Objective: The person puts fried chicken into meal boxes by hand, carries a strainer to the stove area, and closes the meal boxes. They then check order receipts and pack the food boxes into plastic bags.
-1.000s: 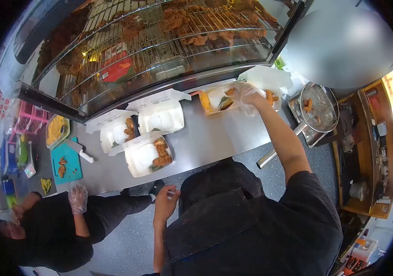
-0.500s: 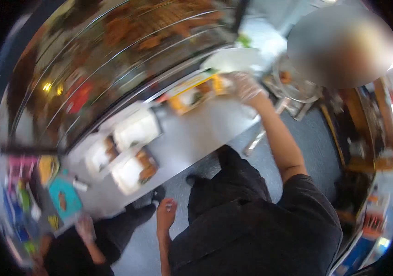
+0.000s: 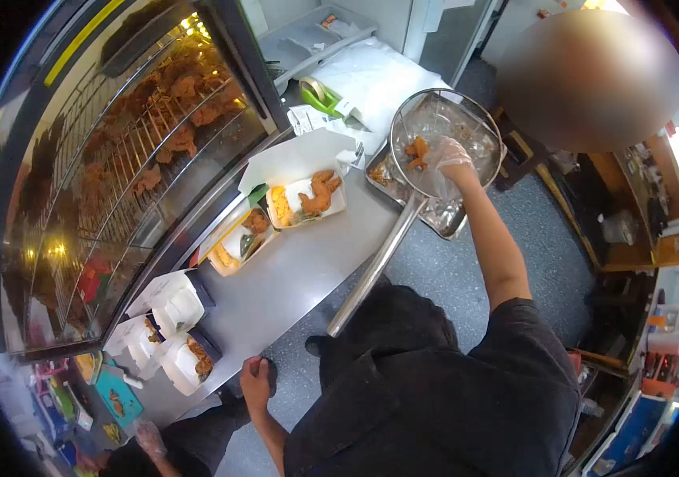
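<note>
My right hand [image 3: 446,157], in a clear plastic glove, reaches over a round wire strainer [image 3: 494,135] beside some fried pieces [image 3: 415,153]. The loose glove obscures its fingertips, so any grip is unclear. Bare and curled, my left hand [image 3: 255,380] hangs beside the counter's front edge with nothing visible in it. The strainer rests over a foil-lined tray [image 3: 444,221], its long metal handle [image 3: 375,269] pointing toward me. An open white box [image 3: 295,164] holds fried chicken, white rice and yellow food. Next to it is a narrower filled box [image 3: 228,264].
A glass cabinet [image 3: 272,91] of fried chicken lines the counter's back left. Three white boxes, one nearest the edge [image 3: 186,370], stand farther left. A co-worker's gloved hand [image 3: 149,437] is near a teal board [image 3: 118,395]. Wooden shelves [image 3: 649,258] stand right.
The view has turned right, bringing the strainer toward the centre. My right hand has moved from the boxes to the strainer. My left hand remains low, its fingers now more curled.
</note>
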### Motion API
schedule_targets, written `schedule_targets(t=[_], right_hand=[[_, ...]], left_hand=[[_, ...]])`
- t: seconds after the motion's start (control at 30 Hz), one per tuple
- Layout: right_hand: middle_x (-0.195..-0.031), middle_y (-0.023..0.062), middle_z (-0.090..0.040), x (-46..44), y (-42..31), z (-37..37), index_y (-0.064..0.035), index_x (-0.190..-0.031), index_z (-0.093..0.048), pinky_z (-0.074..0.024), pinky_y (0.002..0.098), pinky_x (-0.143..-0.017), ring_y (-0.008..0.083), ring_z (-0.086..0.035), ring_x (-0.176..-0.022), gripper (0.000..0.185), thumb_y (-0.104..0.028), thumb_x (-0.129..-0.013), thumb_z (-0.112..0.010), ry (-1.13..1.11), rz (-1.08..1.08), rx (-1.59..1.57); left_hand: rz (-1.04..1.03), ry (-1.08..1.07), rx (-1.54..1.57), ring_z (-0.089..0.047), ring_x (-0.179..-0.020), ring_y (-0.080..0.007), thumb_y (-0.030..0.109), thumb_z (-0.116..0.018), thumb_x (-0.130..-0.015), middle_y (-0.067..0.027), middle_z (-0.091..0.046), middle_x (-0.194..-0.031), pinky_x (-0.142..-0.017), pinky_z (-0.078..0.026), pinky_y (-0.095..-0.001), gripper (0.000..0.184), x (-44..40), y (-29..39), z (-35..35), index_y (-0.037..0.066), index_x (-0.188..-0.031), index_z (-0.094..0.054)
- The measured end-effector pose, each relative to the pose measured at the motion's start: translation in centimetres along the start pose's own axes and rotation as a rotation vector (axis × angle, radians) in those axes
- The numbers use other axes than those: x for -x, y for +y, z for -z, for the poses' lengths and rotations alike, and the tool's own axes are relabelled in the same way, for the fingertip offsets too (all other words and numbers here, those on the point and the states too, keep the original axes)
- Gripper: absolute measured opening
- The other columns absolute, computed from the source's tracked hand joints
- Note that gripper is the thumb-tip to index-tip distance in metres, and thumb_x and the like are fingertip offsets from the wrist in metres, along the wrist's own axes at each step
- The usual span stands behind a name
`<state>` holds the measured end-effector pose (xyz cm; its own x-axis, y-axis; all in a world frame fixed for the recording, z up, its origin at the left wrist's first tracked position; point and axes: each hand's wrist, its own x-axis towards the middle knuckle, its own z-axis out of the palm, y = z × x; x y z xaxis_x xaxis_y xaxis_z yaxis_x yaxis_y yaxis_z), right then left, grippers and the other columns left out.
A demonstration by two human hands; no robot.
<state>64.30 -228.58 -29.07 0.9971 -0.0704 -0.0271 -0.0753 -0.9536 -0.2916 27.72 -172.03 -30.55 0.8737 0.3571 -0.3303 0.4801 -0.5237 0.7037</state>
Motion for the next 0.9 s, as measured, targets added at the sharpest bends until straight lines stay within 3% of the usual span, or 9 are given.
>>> schedule_targets(t=[0.07,0.2,0.33,0.4,0.47,0.57,0.73,0.83,0.9], right_hand=[[-0.088,0.0229,-0.068,-1.8,-1.2,-0.5,0.0002,-0.081,-0.071,-0.052,0.043,-0.078,0.0369,-0.067,-0.087,0.028,-0.026,-0.071,-0.069,-0.029,-0.183,-0.139],[-0.084,0.0247,-0.067,-3.3,-0.1,-2.7,0.0011,-0.081,-0.071,-0.0521,0.0415,-0.078,0.036,-0.067,-0.085,0.027,-0.024,-0.071,-0.069,0.076,-0.114,-0.117],[-0.093,0.0096,-0.07,-2.2,2.7,-0.2,-0.0014,-0.105,-0.068,-0.053,0.0325,-0.07,0.0165,-0.066,-0.083,0.032,-0.02,-0.079,-0.07,-0.009,-0.358,-0.64],[-0.101,0.0125,-0.066,0.2,3.7,0.1,-0.0046,-0.115,-0.059,-0.0559,0.0436,-0.079,0.0324,-0.066,-0.095,0.038,-0.023,-0.083,-0.066,0.069,-0.386,-1.565],[-0.106,0.013,-0.062,2.4,1.3,3.3,-0.0059,-0.119,-0.053,-0.057,0.0444,-0.08,0.0326,-0.064,-0.097,0.033,-0.018,-0.089,-0.06,-0.077,-0.245,-1.98],[-0.106,0.0128,-0.063,3.3,-6.6,5.8,-0.0047,-0.113,-0.057,-0.0557,0.0359,-0.079,0.0268,-0.063,-0.094,0.026,-0.015,-0.089,-0.057,-0.453,-0.324,-2.207],[-0.109,0.0141,-0.062,3.6,-17.6,0.2,-0.0034,-0.123,-0.054,-0.0543,0.0312,-0.078,0.0249,-0.062,-0.094,0.039,-0.008,-0.085,-0.061,-1.355,-0.101,-1.705],[-0.09,0.0096,-0.062,5.3,-24.1,-6.2,-0.001,-0.104,-0.06,-0.0542,0.0355,-0.078,0.0228,-0.062,-0.084,0.026,-0.007,-0.08,-0.068,-0.986,0.879,-1.049],[-0.087,0.0097,-0.063,4.9,-28.9,-7.5,-0.0028,-0.101,-0.061,-0.054,0.0356,-0.078,0.0228,-0.062,-0.082,0.025,-0.007,-0.078,-0.07,-0.964,0.922,-1.014]], left_hand=[[0.058,0.027,0.14,-0.062,-0.077,-0.0175,0.019,-0.065,-0.089,-0.0098,-0.067,-0.084,-0.074,-0.049,-0.0317,0.026,-0.3,1.2,-2.5,-0.002,-0.104,-0.062],[0.172,0.006,0.009,-0.063,-0.074,-0.0155,0.022,-0.065,-0.089,-0.0074,-0.067,-0.084,-0.065,-0.049,-0.0276,0.026,0.2,-0.7,-5.5,0.001,-0.104,-0.063],[0.358,0.081,0.229,-0.063,-0.063,-0.0162,0.023,-0.061,-0.088,-0.0069,-0.067,-0.083,-0.046,-0.045,-0.0257,0.024,5.3,-7.2,-10.2,0.004,-0.103,-0.063],[0.61,0.054,0.454,-0.064,-0.063,-0.0175,0.021,-0.06,-0.088,-0.0069,-0.066,-0.083,-0.047,-0.046,-0.027,0.022,9.3,-10.7,-12.7,0.004,-0.102,-0.063],[0.971,0.072,0.777,-0.064,-0.066,-0.0198,0.018,-0.058,-0.088,-0.0078,-0.067,-0.084,-0.05,-0.048,-0.0305,0.02,13.7,-13.3,-15.1,0.004,-0.102,-0.063],[0.828,0.0,0.565,-0.065,-0.074,-0.0224,0.02,-0.056,-0.089,-0.01,-0.067,-0.088,-0.058,-0.051,-0.0372,0.023,19.5,-18.0,-20.1,0.003,-0.103,-0.063],[0.716,-0.001,0.557,-0.067,-0.082,-0.0254,0.021,-0.055,-0.089,-0.0128,-0.068,-0.093,-0.065,-0.056,-0.0445,0.026,22.0,-21.3,-26.4,0.001,-0.104,-0.063],[0.748,0.134,0.525,-0.068,-0.075,-0.0235,0.016,-0.06,-0.087,-0.0121,-0.069,-0.09,-0.059,-0.055,-0.0397,0.022,19.2,-13.9,-24.7,0.002,-0.104,-0.062],[0.684,0.152,0.36,-0.069,-0.07,-0.0223,0.013,-0.063,-0.085,-0.0119,-0.07,-0.088,-0.053,-0.055,-0.0357,0.021,18.0,-8.5,-22.9,0.002,-0.104,-0.062]])
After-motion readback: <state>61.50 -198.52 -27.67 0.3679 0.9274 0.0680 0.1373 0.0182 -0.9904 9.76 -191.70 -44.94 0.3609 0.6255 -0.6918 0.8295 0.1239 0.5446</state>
